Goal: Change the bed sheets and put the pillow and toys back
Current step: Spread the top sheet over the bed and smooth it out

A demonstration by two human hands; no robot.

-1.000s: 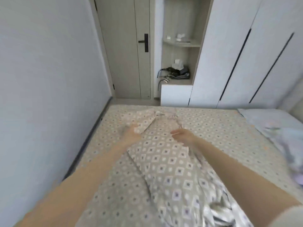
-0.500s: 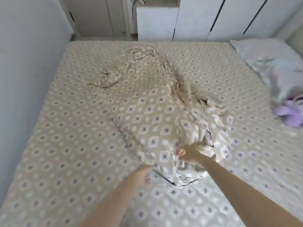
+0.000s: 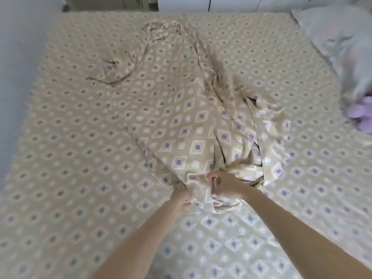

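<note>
A beige sheet with a diamond pattern (image 3: pixel 181 121) lies bunched in a long strip down the middle of the bed (image 3: pixel 70 158), which wears the same pattern. My left hand (image 3: pixel 181 197) grips the near left edge of the bunched sheet. My right hand (image 3: pixel 223 184) holds a gathered fold of it just to the right. A pale pillow (image 3: pixel 338 37) lies at the bed's far right, and a purple toy (image 3: pixel 362 115) sits below it at the frame edge.
A grey wall (image 3: pixel 18 47) runs along the bed's left side. White wardrobe fronts (image 3: pixel 231 3) stand past the far edge of the bed.
My hands came back from the sheet's far end to its near end and took hold there. My view tilted down onto the bed.
</note>
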